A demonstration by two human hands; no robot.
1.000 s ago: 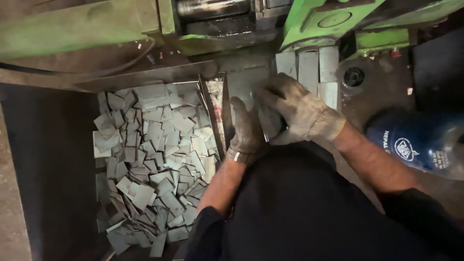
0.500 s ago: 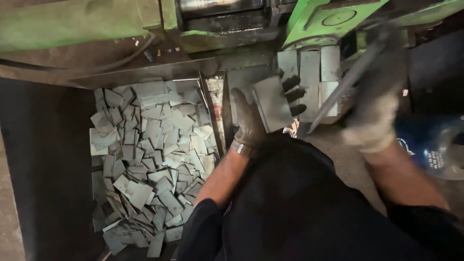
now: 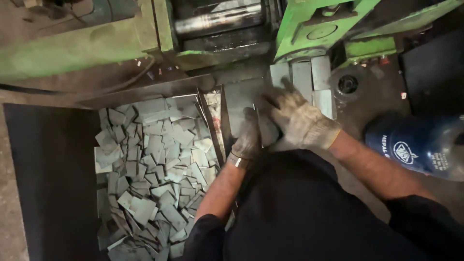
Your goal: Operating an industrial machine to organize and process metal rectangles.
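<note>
Both my hands wear dirty work gloves. My left hand (image 3: 249, 137) grips the left edge of a stack of flat grey metal plates (image 3: 267, 129) held on edge above my lap. Over the stack's top and right side lies my right hand (image 3: 295, 118), fingers spread and pressing on it. The stack sits just right of the bin's wall and in front of the green machine (image 3: 309, 29).
A dark metal bin (image 3: 53, 183) at left holds several loose grey metal squares (image 3: 154, 164). More grey plates (image 3: 309, 75) stand in a row by the machine's base. A blue plastic bottle (image 3: 420, 147) lies at right. A steel roller (image 3: 220, 19) sits up top.
My right hand had swung up and to the right, away from the stack, half a second ago; now it is back down on the plates. My left hand stayed on the stack.
</note>
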